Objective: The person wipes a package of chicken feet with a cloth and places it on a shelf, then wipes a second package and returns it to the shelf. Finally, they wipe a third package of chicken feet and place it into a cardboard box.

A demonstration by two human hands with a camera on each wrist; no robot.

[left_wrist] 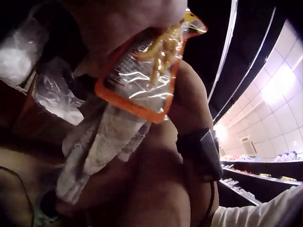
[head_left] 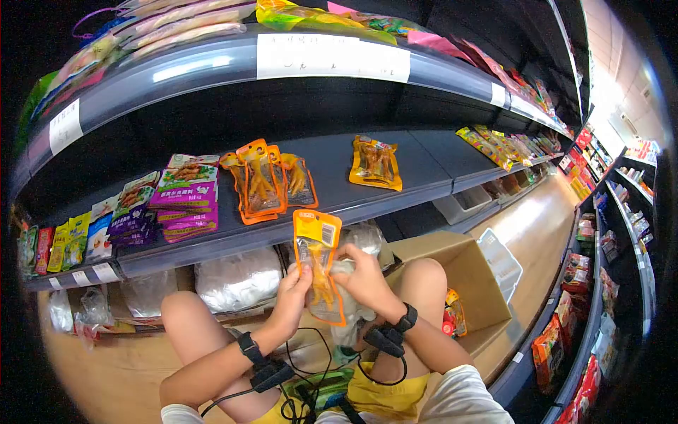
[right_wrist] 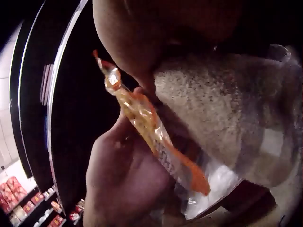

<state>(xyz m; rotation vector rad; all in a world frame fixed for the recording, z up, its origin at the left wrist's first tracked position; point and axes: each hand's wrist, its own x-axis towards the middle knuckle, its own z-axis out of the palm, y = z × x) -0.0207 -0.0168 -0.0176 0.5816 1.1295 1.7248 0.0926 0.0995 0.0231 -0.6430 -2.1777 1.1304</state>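
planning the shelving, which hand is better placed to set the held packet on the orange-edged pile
Probably the left hand: it grips the packet by its left edge, and the orange-edged pile lies ahead on that side, while the right hand also holds a grey cloth.

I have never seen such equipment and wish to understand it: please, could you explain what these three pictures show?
There is no robot here: a person works with two bare hands. The wide picture comes from a camera worn on the head, looking forward and down. The two darker ones come from small cameras, one on each wrist.

The left hand holds an orange-edged packet. The right hand holds a grey cloth close to it.

In front is a shelf. On it lie purple packets, a group of orange packets and one packet by itself. An open box stands below.
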